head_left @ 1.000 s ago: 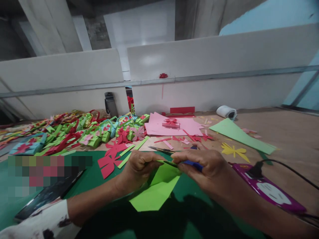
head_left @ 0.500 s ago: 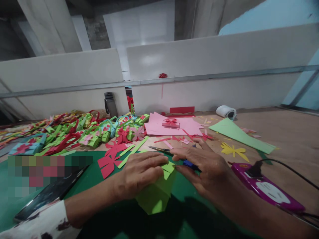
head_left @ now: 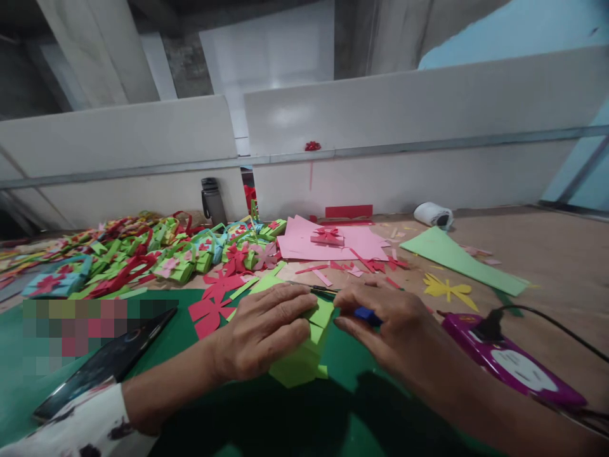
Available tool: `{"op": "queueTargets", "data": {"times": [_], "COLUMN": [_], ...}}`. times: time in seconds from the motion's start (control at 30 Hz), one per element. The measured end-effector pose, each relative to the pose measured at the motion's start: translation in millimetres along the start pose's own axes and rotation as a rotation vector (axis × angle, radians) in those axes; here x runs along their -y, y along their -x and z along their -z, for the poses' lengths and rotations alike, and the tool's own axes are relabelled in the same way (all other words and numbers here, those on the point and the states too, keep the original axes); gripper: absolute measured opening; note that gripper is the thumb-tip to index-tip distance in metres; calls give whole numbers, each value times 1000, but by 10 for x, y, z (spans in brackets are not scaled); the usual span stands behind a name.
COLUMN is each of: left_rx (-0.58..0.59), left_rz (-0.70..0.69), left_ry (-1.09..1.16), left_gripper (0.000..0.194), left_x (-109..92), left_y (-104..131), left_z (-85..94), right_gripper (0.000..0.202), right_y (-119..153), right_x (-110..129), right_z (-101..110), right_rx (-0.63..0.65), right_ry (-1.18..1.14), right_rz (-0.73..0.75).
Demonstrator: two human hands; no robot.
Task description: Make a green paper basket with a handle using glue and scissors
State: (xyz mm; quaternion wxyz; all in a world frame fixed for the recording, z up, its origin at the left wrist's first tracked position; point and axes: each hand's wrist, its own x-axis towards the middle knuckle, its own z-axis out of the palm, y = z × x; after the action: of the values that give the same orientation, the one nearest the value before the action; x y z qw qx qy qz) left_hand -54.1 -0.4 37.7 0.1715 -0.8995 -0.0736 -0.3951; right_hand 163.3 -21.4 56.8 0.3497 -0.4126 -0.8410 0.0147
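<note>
A folded piece of bright green paper (head_left: 299,367), box-like in shape, is between my hands above the green mat. My left hand (head_left: 266,327) lies over its top, with fingers curved across and holding it. At the paper's right edge, my right hand (head_left: 385,317) has its thumb and forefinger closed on the upper corner. A slim dark pointed tool (head_left: 323,290) lies just beyond the paper, partly hidden by my hands. Something blue (head_left: 367,316) shows under my right hand; I cannot tell whether it belongs to that tool. Red paper flower shapes (head_left: 209,311) lie left of the paper.
Small decorated paper bags (head_left: 178,266) are heaped at the left, before a grey bottle (head_left: 212,202). Pink sheets (head_left: 295,238) lie ahead. At the right are a purple power strip (head_left: 514,362), a yellow paper cutout (head_left: 447,289) and light green paper (head_left: 457,260). A phone (head_left: 107,365) lies left.
The green paper has shifted slightly away from me and turned; a small tab now shows at its lower right. My right fingers have curled in more at its edge.
</note>
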Motion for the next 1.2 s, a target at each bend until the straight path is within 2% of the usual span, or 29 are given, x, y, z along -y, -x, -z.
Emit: {"op": "queueTargets", "data": {"times": [0.27, 0.4, 0.53, 0.93, 1.2], "left_rx": [-36, 4, -72, -76, -61], "left_rz": [88, -4, -104, -134, -134], "left_ry": [97, -27, -145, -195, -156], "left_gripper": [10, 11, 9, 9, 20], "left_x": [-17, 0, -8, -27, 2], "left_y": [0, 2, 37, 39, 87], "left_z": [-5, -9, -45, 14, -4], "right_gripper": [10, 11, 15, 16, 13], "right_y": [-19, -6, 12, -2, -5], "right_x": [-39, -27, 1, 15, 8], "right_z": [-45, -77, -103, -99, -120], "right_rx": [-41, -29, -70, -96, -127], "right_ry": [-92, -143, -190, -264, -233], "right_rz": [66, 69, 72, 45, 91]}}
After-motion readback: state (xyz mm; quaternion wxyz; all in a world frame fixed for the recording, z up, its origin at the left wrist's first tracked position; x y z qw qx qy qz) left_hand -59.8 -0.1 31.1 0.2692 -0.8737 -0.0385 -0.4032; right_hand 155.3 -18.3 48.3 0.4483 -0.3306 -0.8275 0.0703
